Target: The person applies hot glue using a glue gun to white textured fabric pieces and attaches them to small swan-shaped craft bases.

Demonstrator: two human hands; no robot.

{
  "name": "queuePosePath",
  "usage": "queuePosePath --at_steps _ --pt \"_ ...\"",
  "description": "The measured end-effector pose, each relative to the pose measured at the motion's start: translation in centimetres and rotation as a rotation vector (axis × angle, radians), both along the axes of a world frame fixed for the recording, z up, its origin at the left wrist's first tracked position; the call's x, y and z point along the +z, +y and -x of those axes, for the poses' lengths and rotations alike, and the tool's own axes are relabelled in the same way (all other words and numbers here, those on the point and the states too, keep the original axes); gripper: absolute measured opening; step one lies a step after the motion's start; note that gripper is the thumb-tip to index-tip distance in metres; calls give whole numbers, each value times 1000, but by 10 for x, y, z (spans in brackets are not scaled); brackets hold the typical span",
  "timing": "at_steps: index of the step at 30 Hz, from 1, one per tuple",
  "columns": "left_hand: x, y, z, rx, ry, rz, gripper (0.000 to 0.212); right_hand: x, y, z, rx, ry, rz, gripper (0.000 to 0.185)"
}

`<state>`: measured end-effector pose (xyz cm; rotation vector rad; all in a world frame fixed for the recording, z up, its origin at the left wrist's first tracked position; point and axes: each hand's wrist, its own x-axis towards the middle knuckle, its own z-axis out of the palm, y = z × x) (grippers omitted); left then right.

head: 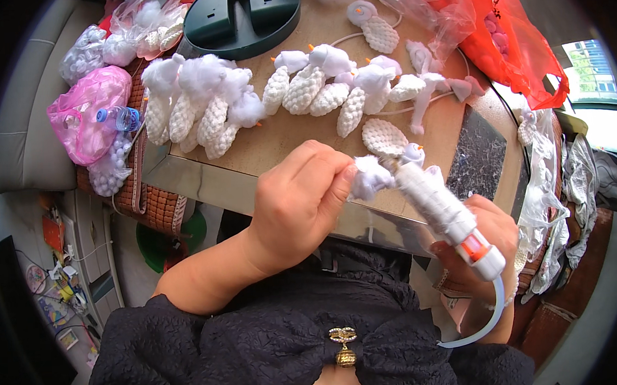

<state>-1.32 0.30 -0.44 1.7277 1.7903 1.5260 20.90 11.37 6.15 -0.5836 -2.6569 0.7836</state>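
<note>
My left hand [301, 200] has its fingers closed on a tuft of fluffy white fibre [371, 178] above the table's front edge. In my right hand [483, 226] is a glue gun [435, 207], its body wrapped in white tape and a pale glue stick or cord curving from its rear end. The nozzle meets or nearly meets the fluff. Just behind lie a white crocheted oval piece [384, 136] and a small round bird-like head [414, 153] with an orange beak. Rows of white crocheted pieces [301, 89] with fluffy heads stretch across the table.
A dark green round plastic base [241, 22] stands at the table's back. Red [519, 44] and clear plastic bags lie at the back right. Left of the table, a pink bag [91, 114] and a small water bottle [122, 119] rest on a seat. A white cable crosses the tabletop.
</note>
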Motion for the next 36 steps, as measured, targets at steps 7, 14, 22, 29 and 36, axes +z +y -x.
queuePosePath --at_steps 7,14,22,29,36 --pt "1 -3 1 4 -167 141 6 -30 24 -47 -463 -135 -395 28" --pt "3 4 -7 -10 -323 206 10 -68 40 -90 -659 -420 -453 37" --pt "9 5 -23 -151 -837 595 16 -40 -25 -1 -238 227 334 50" --pt "11 2 -37 -162 -770 592 18 -63 -62 15 -558 336 784 20" --pt "8 -3 -45 -202 -435 266 7 -68 -66 20 -655 395 672 16"
